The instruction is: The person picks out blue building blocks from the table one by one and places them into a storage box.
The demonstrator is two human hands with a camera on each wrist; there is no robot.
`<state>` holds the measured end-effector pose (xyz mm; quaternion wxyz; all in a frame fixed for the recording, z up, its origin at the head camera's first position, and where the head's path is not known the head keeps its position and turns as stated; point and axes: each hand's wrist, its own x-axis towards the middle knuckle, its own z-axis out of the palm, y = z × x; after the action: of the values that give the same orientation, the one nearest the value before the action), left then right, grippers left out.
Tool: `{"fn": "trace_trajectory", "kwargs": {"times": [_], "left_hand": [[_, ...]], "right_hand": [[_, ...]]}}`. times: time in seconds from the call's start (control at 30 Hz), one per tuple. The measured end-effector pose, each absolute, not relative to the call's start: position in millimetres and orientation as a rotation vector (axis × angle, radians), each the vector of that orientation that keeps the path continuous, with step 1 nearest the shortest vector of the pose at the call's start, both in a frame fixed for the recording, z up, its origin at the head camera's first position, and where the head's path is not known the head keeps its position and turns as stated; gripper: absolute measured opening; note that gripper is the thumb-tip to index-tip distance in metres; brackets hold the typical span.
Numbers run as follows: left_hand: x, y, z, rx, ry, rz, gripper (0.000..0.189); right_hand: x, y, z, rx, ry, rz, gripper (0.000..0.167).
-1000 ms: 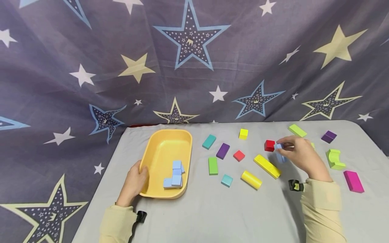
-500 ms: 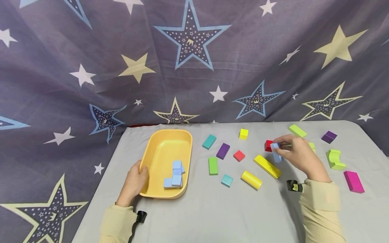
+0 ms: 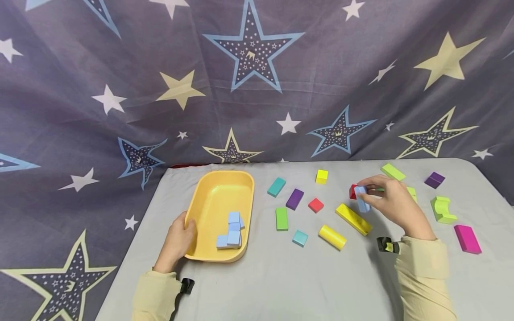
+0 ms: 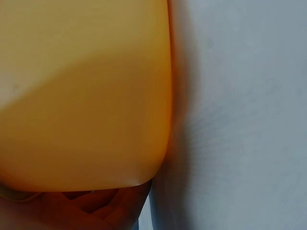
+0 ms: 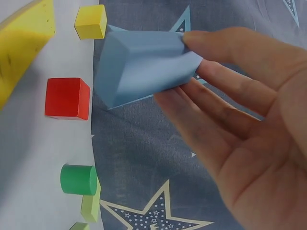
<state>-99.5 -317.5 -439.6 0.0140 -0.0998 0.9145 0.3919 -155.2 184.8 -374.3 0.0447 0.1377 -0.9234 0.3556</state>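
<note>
My right hand (image 3: 397,206) pinches a light blue block (image 3: 362,203) between thumb and fingers above the right part of the table. In the right wrist view this block (image 5: 146,67) has long slanted faces, and the thumb and several fingertips hold its far end. My left hand (image 3: 176,240) grips the near left wall of a yellow tub (image 3: 213,200), thumb over the rim. Several light blue blocks (image 3: 234,237) lie in the tub's near right corner. Close up in the left wrist view, the tub's wall (image 4: 96,120) hides most of the left hand's fingers.
Red cube (image 5: 67,98) and green cylinder (image 5: 78,179) sit near the right hand. A long yellow block (image 3: 353,220) and yellow cylinder (image 3: 332,237) lie in front. Farther right are a lime curved block (image 3: 442,210) and magenta block (image 3: 467,240). A star-patterned curtain (image 3: 281,111) hangs behind.
My right hand has moved a little to the left with the light blue block, which has tilted to show more of its broad face. The left hand and the tub stay put.
</note>
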Motion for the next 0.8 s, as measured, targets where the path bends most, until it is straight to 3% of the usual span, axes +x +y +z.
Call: {"fn": "trace_trajectory", "kwargs": {"times": [0.8], "left_hand": [[-99,-318,-439,-0.313,2.846,1.218,0.041]], "right_hand": [[-156,163,-373,0.488,-2.794,1.097,0.023]]}}
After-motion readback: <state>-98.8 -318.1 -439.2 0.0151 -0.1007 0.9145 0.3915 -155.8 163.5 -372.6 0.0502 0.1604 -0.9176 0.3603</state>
